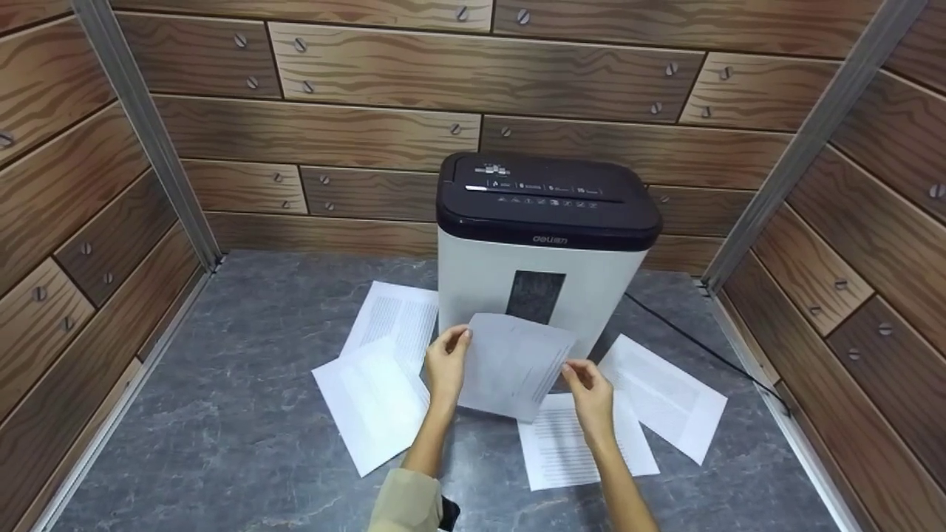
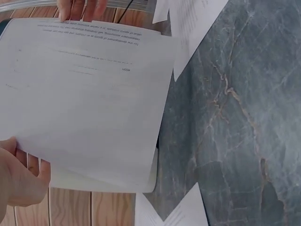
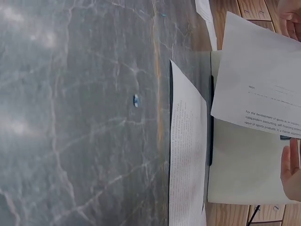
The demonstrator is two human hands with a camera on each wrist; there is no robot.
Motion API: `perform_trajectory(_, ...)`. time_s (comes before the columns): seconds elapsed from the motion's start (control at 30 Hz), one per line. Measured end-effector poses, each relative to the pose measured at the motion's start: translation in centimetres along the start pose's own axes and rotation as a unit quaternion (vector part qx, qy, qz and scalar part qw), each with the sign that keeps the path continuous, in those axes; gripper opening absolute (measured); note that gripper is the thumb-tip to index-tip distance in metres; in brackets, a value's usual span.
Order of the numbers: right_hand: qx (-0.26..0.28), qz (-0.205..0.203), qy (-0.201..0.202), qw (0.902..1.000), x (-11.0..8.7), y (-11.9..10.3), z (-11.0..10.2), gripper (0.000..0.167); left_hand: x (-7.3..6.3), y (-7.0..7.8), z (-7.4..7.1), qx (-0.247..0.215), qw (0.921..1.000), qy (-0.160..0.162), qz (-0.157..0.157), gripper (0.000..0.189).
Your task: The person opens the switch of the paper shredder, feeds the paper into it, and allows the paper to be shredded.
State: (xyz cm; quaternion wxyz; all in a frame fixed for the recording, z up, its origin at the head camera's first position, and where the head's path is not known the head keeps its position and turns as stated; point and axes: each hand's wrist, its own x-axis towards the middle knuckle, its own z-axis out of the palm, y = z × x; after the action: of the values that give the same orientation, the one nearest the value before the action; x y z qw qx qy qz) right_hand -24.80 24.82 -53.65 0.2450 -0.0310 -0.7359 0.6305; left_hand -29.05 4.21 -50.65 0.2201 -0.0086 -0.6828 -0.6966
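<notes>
One held sheet (image 1: pixel 514 368) is seen just below the middle of the frame, in front of one paper shredder (image 1: pixel 548 251). Its left edge is pinched by the left hand (image 1: pixel 446 363), and its right edge is pinched by the right hand (image 1: pixel 592 395); on both hands, thumb and fingers are closed on the paper. The bottom of the one dark window (image 1: pixel 538 290) is covered by the sheet.

Four more sheets can be counted on the gray floor (image 1: pixel 222 414). Two, partly overlapped, are seen left of center: a back sheet (image 1: pixel 392 318) and a front sheet (image 1: pixel 369 410). Two are seen at lower right: a near sheet (image 1: pixel 558 443) and a far sheet (image 1: pixel 669 399). One black cord (image 1: pixel 695 342) is stretched toward the right side. Two metal posts (image 1: pixel 144 133) are seen, one at each side. Three walls (image 1: pixel 473 70) are covered with a wood-plank pattern.
</notes>
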Motion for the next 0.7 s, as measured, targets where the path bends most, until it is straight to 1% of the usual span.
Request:
perform_trajectory(0.07, 0.005, 0.002, 0.002, 1.0, 0.0, -0.1, 0.1, 0.017, -0.2, -0.2, -0.1, -0.002, 1.0, 0.004, -0.002, 0.012)
perform_trajectory(0.13, 0.005, -0.006, 0.007, 0.9999, 0.0, -0.3, 0.1, 0.014, -0.3, -0.3, -0.1, -0.003, 1.0, 0.004, -0.003, 0.012)
perform_trajectory(0.27, -0.008, -0.044, 0.018, 0.9988, -0.4, -2.3, 0.2, 0.009, -0.6, -0.3, -0.2, 0.006, 1.0, 0.004, -0.002, 0.012)
perform_trajectory(0.37, -0.015, -0.061, 0.024, 0.9977, -0.6, -3.7, 0.3, 0.008, -0.6, -0.1, -0.2, 0.019, 0.9998, 0.008, -0.008, 0.012)
perform_trajectory(0.57, -0.001, -0.048, 0.032, 0.9983, -0.5, -3.8, 0.3, 0.008, -0.9, 0.1, -0.3, 0.045, 0.9988, 0.003, -0.021, 0.011)
perform_trajectory(0.7, -0.004, -0.045, 0.032, 0.9985, -0.4, -3.9, 0.3, 0.008, -0.9, 0.1, -0.4, 0.046, 0.9986, 0.008, -0.023, 0.011)
